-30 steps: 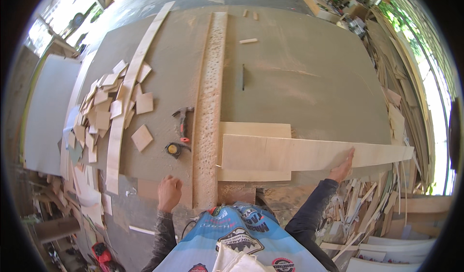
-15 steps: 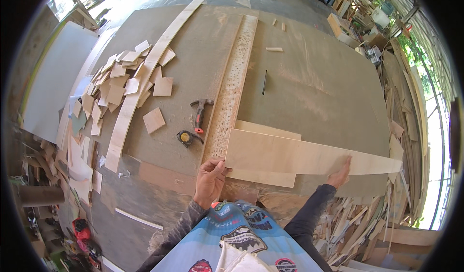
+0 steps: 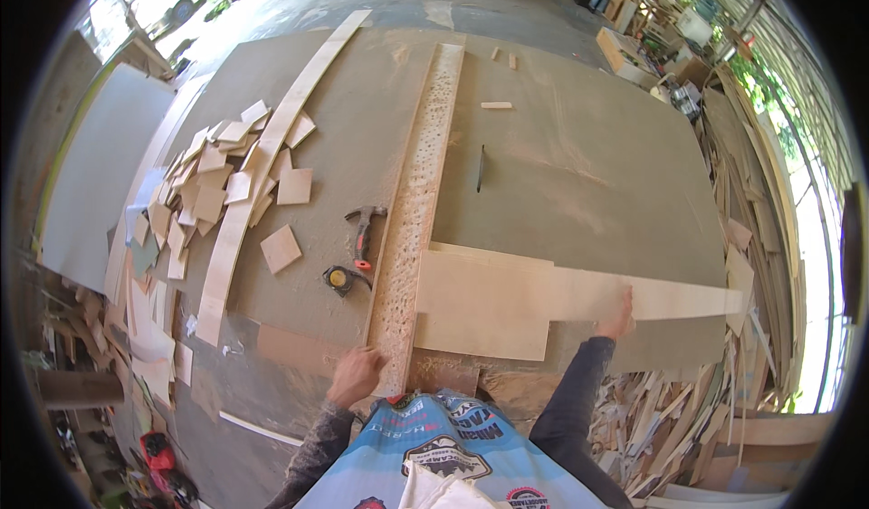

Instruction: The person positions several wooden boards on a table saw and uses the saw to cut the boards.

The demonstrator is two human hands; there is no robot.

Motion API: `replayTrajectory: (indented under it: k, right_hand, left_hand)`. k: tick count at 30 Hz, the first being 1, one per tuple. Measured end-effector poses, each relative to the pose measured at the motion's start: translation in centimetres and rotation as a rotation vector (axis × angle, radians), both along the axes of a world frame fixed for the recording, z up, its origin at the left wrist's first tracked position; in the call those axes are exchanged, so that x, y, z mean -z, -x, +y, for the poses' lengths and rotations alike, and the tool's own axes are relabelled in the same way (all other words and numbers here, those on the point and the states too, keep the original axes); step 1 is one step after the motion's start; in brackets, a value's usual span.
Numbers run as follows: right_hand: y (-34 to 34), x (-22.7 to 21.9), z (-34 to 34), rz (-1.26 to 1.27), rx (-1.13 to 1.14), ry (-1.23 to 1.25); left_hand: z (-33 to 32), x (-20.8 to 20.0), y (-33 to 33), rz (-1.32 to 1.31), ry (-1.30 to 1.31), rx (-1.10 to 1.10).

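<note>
My left hand (image 3: 356, 375) is closed, with its fingertips against the left edge of a long narrow board (image 3: 418, 183) near its closest end. Pits and light specks cover that board's face. Stretched-out fingers of my right hand (image 3: 618, 316) lie on a pale plywood strip (image 3: 683, 300) that tapers toward the right. The strip lies across a wider plywood piece (image 3: 489, 339), whose left side meets the pitted board. Left of that board are a claw hammer (image 3: 364, 236) with a black and red handle and a black and yellow tape measure (image 3: 340, 279).
Square wood offcuts (image 3: 210, 183) are heaped at the left, with a long plywood strip (image 3: 281, 142) across them. A thin dark tool (image 3: 481, 169) and small wood sticks (image 3: 496, 105) lie farther back. Scrap strips (image 3: 661, 428) pile up beyond the tabletop's right front.
My left hand has let go of the plywood strip's end and moved down to the pitted board's left edge. The strip now lies flat on the wider piece. My right hand stays on it.
</note>
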State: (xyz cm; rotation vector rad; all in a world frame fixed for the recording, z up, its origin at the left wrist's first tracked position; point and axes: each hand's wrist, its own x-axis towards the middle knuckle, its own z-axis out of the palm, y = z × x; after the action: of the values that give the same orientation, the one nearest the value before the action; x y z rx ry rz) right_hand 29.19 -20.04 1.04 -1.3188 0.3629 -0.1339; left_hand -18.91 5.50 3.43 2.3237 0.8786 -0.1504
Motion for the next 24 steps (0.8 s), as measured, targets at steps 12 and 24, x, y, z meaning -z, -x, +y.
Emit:
replayTrajectory:
  k: [12,24]
  right_hand:
    - [-7.7,6.0,5.9,0.257,0.319,0.534]
    - [-8.7,4.5,8.7,0.63,0.037,1.028]
  left_hand:
    - [0.6,-1.7,-2.4,-0.07,0.007,-0.207]
    - [3.3,1.1,-22.0,-0.15,-0.359,0.212]
